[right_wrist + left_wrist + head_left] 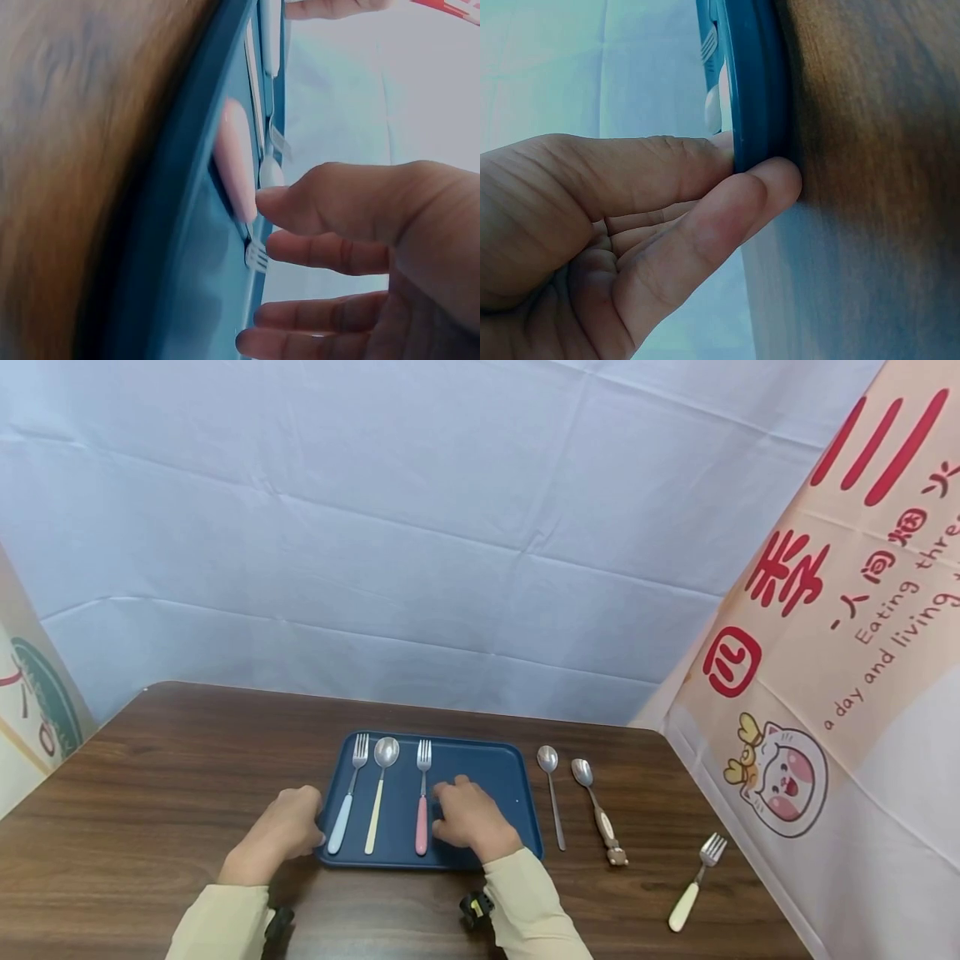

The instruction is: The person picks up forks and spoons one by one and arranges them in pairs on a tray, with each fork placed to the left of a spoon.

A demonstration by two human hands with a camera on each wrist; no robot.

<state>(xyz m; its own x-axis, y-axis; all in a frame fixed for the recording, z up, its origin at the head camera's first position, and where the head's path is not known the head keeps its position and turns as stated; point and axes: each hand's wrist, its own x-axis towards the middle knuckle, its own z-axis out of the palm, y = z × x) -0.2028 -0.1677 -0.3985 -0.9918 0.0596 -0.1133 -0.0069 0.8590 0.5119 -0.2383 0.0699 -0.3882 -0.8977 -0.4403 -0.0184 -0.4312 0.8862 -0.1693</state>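
A dark blue tray [480, 760] lies on the wooden table. My left hand [291, 823] pinches its left rim, thumb on top; the left wrist view shows the fingertips [776, 180] against the rim's outer side. On the tray, side by side, are a fork with a light blue handle [341, 823], a spoon with a cream handle [374, 815] and a fork with a pink handle [422, 827]. Just right of the pink fork hovers my right hand [472, 814], its fingers loosely spread and holding nothing. In the right wrist view its thumb is close to the pink handle [236, 161].
Right of the tray lie a plain metal spoon [555, 806] and a spoon with a brown bear-shaped handle end [606, 831]. Farther right, a fork with a pale yellow handle [683, 907] lies near the table's right edge. White cloth [375, 527] hangs behind the table.
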